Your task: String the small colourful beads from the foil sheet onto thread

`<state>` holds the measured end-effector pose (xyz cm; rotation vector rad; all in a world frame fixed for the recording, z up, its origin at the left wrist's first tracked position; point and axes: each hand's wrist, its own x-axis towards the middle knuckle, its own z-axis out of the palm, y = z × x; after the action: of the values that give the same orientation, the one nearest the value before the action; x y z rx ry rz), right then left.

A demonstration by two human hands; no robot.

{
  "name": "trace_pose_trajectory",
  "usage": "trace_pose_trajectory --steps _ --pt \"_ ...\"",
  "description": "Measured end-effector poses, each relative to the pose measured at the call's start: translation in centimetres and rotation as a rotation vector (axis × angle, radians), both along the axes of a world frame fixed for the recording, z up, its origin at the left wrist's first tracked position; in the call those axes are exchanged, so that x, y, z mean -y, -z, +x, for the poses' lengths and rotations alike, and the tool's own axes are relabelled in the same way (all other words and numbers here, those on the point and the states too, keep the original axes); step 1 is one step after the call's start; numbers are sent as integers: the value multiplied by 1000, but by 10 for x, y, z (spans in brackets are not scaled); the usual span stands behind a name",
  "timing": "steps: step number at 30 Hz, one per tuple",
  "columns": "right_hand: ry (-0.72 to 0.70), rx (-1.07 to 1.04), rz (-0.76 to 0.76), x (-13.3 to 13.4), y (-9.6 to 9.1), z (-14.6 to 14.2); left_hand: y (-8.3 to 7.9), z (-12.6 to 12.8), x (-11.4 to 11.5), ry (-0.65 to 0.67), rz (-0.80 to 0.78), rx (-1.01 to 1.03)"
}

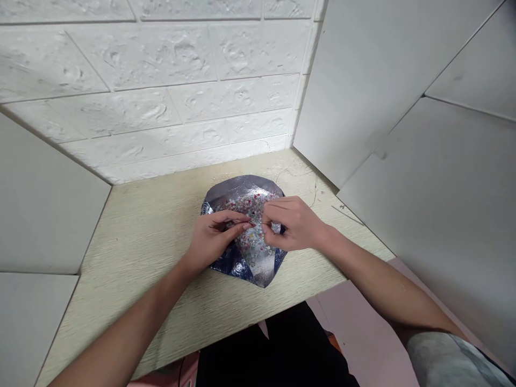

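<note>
- Left hand (213,239): thumb and forefinger pressed into a tight pinch over the middle of the foil pouch (245,187); anything between the fingertips is too small to make out.
- Right hand (288,224): fingers curled downward at the pouch's centre, facing the left hand; its fingertips are mostly hidden, so I cannot tell whether they pinch anything.
- Tiny multicoloured beads (248,207): red, white and clear, spread in a layer across the pouch's silver inner face, running under and between the hands.
- Foil pouch: lying flat and opened out on the surface (133,258), directly beneath both hands, with dark blue patterned foil showing at its edges. Its long axis runs straight ahead, from a near point to a rounded far edge. The left hand sits slightly nearer that point.
- Thin wire (314,193): curled on the surface just right of the pouch.
- Small metal pin (346,214): farther right of the pouch, near the board panel (382,91).
- Embossed white brick wall panel (161,97): beyond the pouch.
- Black trousers (282,349): on the near side of the pouch, below the surface's edge.
</note>
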<state>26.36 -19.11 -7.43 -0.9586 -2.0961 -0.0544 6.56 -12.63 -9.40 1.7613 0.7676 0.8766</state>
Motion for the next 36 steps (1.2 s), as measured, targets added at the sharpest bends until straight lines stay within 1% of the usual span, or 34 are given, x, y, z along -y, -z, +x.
trace_pose_trajectory --steps 6,13,15,19,22,25,30,34,36 --pt "8 11 7 0 -1 0 -1 1 0 -3 1 1" --pt "2 60 -43 0 1 0 -2 0 -1 2 73 -13" --pt "6 68 -58 0 1 0 -3 0 -1 28 79 -3" --pt "6 76 -78 0 1 0 -5 2 -1 121 101 71" --pt "9 84 -90 0 1 0 -6 3 0 139 122 87" --pt "13 84 -89 0 1 0 -7 2 2 153 105 73" --pt "45 80 -65 0 0 0 -8 2 2 140 133 0" --pt "42 94 -69 0 0 0 -6 3 1 96 164 -58" --pt "47 87 -59 0 0 0 -4 2 2 43 237 -121"
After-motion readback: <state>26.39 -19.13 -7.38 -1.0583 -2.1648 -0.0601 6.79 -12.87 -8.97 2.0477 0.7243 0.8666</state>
